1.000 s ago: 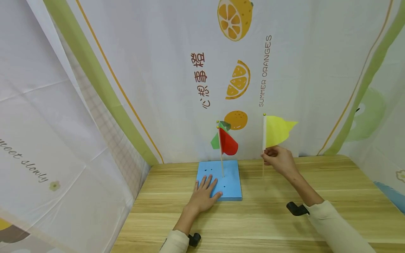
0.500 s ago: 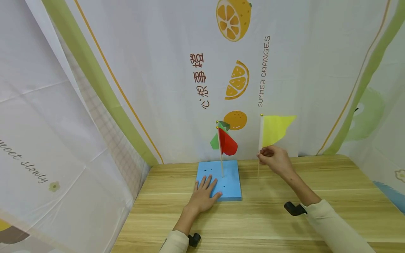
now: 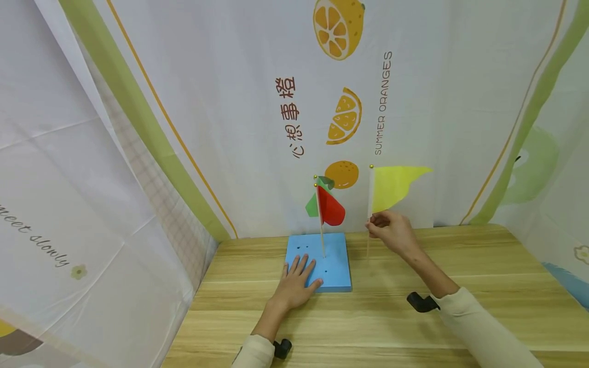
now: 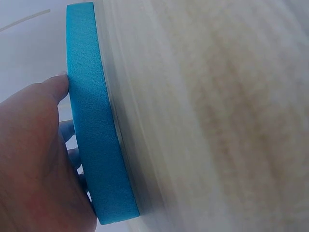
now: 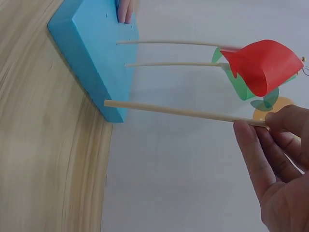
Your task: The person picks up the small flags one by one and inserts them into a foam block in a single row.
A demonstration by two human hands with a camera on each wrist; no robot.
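My left hand (image 3: 295, 285) lies with spread fingers on the near left of a blue foam block (image 3: 338, 281). In the left wrist view the block's side edge (image 4: 96, 125) shows, the thumb at its top corner. A red flag (image 3: 331, 207) on a thin stick stands upright in the block, and a green flag (image 3: 312, 206) stands behind it, partly hidden. To the right of the block, my right hand (image 3: 397, 232) pinches the stick of a yellow flag (image 3: 391, 186) just below the cloth. The stick's bare lower end (image 5: 116, 103) points down beside the block, in the right wrist view.
Several small holes (image 3: 298, 248) show in the block's top. The wooden table (image 3: 257, 322) ends at a white printed curtain (image 3: 221, 102) close behind the block. More curtain (image 3: 69, 179) hangs on the left side.
My right hand has moved left with the yellow flag, closer to the block. The left hand, the block and the other two flags have stayed in place.
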